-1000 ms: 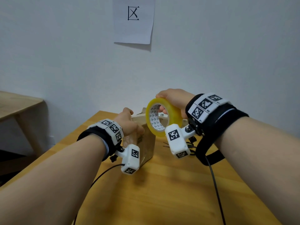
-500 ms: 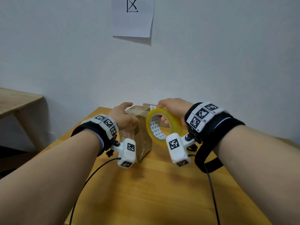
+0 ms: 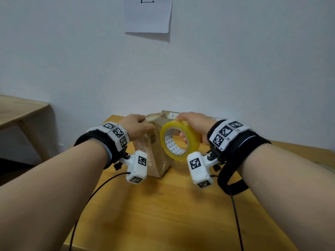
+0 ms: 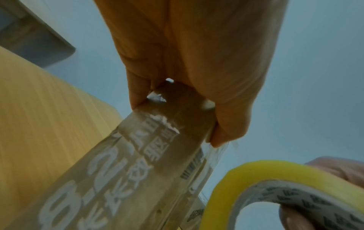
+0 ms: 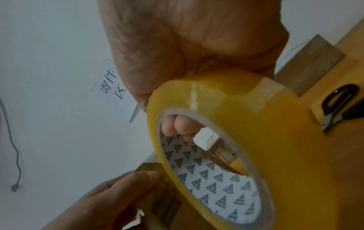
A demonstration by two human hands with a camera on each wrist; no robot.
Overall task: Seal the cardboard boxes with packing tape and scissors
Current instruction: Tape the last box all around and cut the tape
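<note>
A small brown cardboard box [image 3: 157, 147] with clear tape on its side stands upright on the wooden table [image 3: 163, 214]. My left hand [image 3: 145, 122] grips the box's top edge; in the left wrist view the left hand [image 4: 177, 118] pinches the taped top of the box [image 4: 138, 171]. My right hand [image 3: 181, 128] holds a yellow roll of packing tape [image 3: 179, 142] upright, fingers through its core, close against the box's right side. Black-handled scissors [image 5: 334, 105] lie on the table to the right, seen only in the right wrist view.
Flattened cardboard [image 3: 170, 114] with a white label lies behind the box against the wall. A paper sign [image 3: 147, 14] hangs on the wall above. A second wooden table [image 3: 20, 109] stands at the left. Black cables [image 3: 94, 194] trail from both wrists across the near table.
My right hand has brought the tape roll down a little, from above the box's top to beside it. My left hand has kept its hold on the box top.
</note>
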